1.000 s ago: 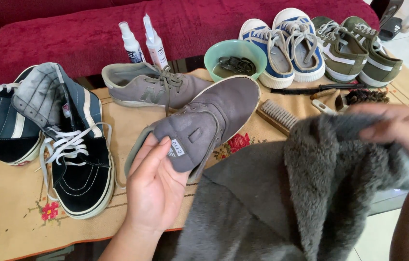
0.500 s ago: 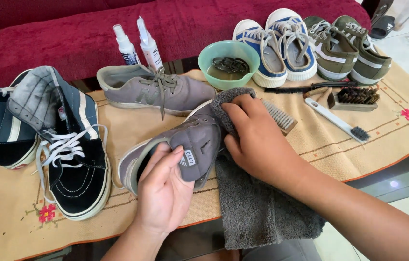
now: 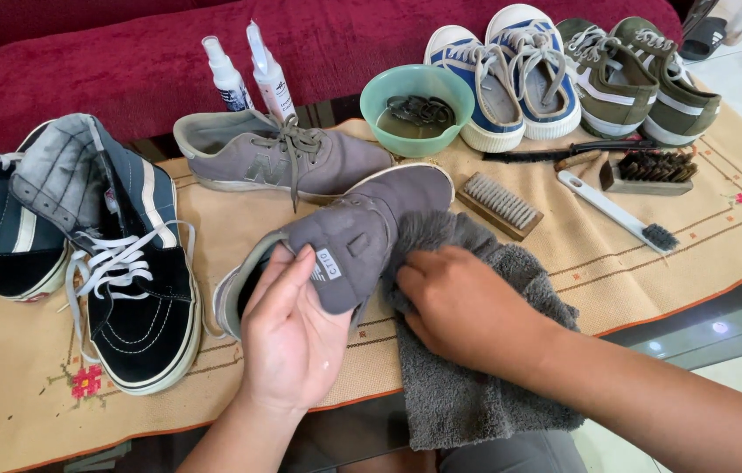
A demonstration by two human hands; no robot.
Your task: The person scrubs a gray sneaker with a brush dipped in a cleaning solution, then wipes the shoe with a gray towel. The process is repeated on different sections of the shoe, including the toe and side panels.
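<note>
1. The left hand point(image 3: 288, 337) cups the heel end of a grey shoe point(image 3: 345, 241), fingers up along the tongue and opening, closed on it so that it sits steady with its toe pointing away across the bench point(image 3: 634, 263).
2. That shoe lies near the middle of the cloth-covered bench, just in front of its mate point(image 3: 279, 158), which lies on its side with laces loose.
3. The right hand point(image 3: 463, 302) presses a grey towel point(image 3: 476, 385) against the shoe's right flank, fingers curled down and closed on the fabric; the rest of the towel hangs off the bench's near edge.
4. The right forearm comes in low from the lower right, wrist fairly flat; the left forearm rises straight from below, palm turned towards the shoe.
5. The tools lie within reach beyond the shoe: a wooden brush point(image 3: 500, 203), a long white brush point(image 3: 621, 213) and a dark-bristled one point(image 3: 651, 171).
6. A green bowl point(image 3: 415, 101) holds dark laces in liquid; two spray bottles point(image 3: 248, 74) stand behind.
7. Black high-tops point(image 3: 121, 280) lie at left; blue point(image 3: 502, 74) and olive sneakers point(image 3: 643, 74) are lined up at the back.
</note>
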